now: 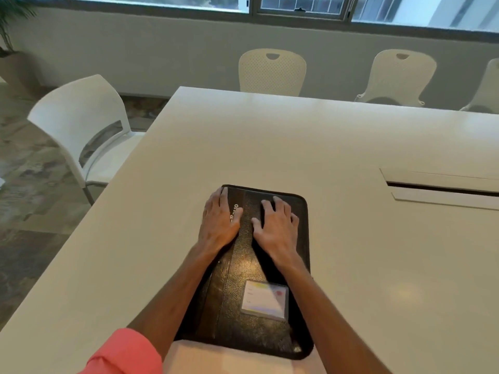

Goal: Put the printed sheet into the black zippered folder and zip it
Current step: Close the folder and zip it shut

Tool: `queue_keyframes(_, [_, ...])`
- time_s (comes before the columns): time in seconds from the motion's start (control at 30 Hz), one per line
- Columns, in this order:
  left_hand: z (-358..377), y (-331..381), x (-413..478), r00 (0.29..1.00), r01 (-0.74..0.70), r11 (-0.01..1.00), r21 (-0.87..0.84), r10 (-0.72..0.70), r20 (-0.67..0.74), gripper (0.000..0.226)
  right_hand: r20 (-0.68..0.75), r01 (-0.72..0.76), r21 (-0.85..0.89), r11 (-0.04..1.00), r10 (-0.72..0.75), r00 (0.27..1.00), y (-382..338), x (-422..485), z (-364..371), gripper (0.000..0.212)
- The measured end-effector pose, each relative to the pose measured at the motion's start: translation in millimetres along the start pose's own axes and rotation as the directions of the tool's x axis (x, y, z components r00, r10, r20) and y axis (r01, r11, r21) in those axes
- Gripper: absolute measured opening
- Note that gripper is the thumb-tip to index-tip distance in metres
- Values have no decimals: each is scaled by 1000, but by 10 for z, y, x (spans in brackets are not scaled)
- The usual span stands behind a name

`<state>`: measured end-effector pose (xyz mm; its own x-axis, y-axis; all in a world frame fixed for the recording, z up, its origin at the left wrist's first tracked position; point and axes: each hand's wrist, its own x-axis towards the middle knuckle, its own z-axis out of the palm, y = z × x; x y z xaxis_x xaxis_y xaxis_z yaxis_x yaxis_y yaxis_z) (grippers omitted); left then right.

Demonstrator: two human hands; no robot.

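Two hands lie flat on the black zippered folder (241, 276), which rests closed toward the near edge of the white tabletop (351, 147), its long side running away from the person. The left hand (220, 221) presses the far left corner, fingers straight and reaching the zip edge. The right hand (275, 225) is spread on the far right part of the cover. The two are apart and grip nothing.

Silver lettering (233, 210) runs along the cover by the left thumb, which hides most of it (only an "O" can be made out). Nearer the person, a clear label pocket (264, 299) holds a pale card with a red mark. Its printed lines are too small to read.

What the folder holds cannot be told, nor whether its zip is drawn fully round.

A coral sleeve (127, 352) covers the left upper arm. A cable slot (442, 188) cuts the tabletop toward its right edge. A white chair (81, 122) stands by the left edge.
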<state>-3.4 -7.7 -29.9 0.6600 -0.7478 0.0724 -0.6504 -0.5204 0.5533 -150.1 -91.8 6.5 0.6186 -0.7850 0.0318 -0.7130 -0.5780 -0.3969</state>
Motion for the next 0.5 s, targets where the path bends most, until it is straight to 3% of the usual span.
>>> queue_keyframes(0.23, [-58,-104,-753,998,-62,993,96,59,36,74,162,-105,-108,989,122,979,196,-842,-82,93])
queue_keyframes(0.5, [-146,-196,-1121,1000,5,988,156,-8,17,76,198,-6,-83,997,23,980,254,-884,130,90])
